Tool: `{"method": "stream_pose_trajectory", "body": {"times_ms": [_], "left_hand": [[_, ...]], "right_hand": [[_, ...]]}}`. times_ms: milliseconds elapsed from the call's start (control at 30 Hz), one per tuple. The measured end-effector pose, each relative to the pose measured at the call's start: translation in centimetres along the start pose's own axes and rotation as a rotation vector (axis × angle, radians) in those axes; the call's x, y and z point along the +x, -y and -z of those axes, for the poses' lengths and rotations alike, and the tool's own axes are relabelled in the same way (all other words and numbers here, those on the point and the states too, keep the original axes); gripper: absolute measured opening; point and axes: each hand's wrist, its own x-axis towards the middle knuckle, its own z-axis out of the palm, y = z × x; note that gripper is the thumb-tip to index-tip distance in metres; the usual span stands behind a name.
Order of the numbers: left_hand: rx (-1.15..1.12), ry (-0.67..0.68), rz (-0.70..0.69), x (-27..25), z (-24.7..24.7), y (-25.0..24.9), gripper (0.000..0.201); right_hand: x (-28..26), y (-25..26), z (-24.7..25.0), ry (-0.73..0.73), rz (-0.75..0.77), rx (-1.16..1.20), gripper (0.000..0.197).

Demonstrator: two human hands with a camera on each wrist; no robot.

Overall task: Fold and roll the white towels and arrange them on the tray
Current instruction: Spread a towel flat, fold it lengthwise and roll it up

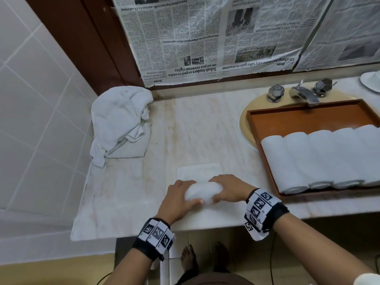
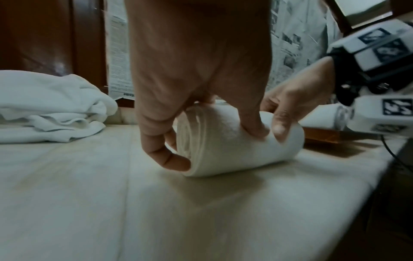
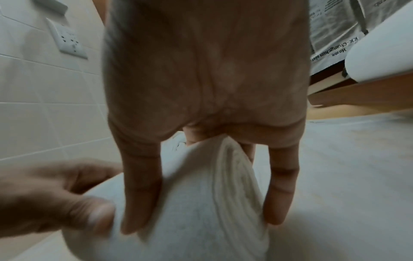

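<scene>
A white towel roll (image 1: pixel 203 191) lies near the counter's front edge, with its unrolled flat end (image 1: pixel 200 170) stretched out behind it. My left hand (image 1: pixel 182 194) grips the roll's left end, thumb at the front. My right hand (image 1: pixel 225 188) grips the right end. The left wrist view shows the spiral end of the roll (image 2: pixel 234 146) under my curled fingers. Seen from the right wrist, the roll (image 3: pixel 201 220) sits under my fingers (image 3: pixel 140 194). A wooden tray (image 1: pixel 308 122) to the right holds several rolled towels (image 1: pixel 320 159) in a row. A pile of loose white towels (image 1: pixel 119 124) sits at the back left.
The tray rests over a sink basin (image 1: pixel 245 114) below a chrome faucet (image 1: pixel 304 93). Newspaper (image 1: pixel 185 38) covers the wall behind. A white dish (image 1: pixel 370 81) stands at the far right. A tiled wall bounds the counter on the left, with a wall socket (image 3: pixel 67 40).
</scene>
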Motion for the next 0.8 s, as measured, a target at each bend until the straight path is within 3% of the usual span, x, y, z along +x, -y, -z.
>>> {"method": "stream_pose_trajectory", "body": {"times_ms": [100,200,300,400,567,667,800], "left_hand": [[-0.030,0.069,0.018,0.7,1.3,-0.6,0.073],[-0.087,0.132,0.040,1.7,2.4,-1.3,0.060],[-0.113,0.130,0.072,2.3,2.4,-1.0,0.070],[-0.059,0.014,0.046,1.7,1.3,-0.5,0.081],[0.325,-0.202,-0.121,-1.4,-0.9,0.2,0.089],[0.368,-0.187,-0.098,-1.9,-1.2,0.7,0.089],[0.333,-0.022,-0.038,-0.8,0.7,0.6,0.088]], "right_hand": [[-1.2,-0.4,-1.6,-0.137,-0.036,-0.071,0.079],[-2.3,-0.3,-3.6,-0.343,0.041,-0.287,0.084],[-1.8,-0.5,-4.3,-0.429,0.092,-0.341,0.088],[-0.8,-0.6,-2.7,-0.325,0.063,-0.221,0.077],[0.5,-0.5,0.2,-0.107,0.009,-0.049,0.073],[0.6,-0.6,0.6,-0.008,0.034,0.000,0.075],[-0.4,-1.3,0.1,0.002,0.002,0.176,0.075]]}}
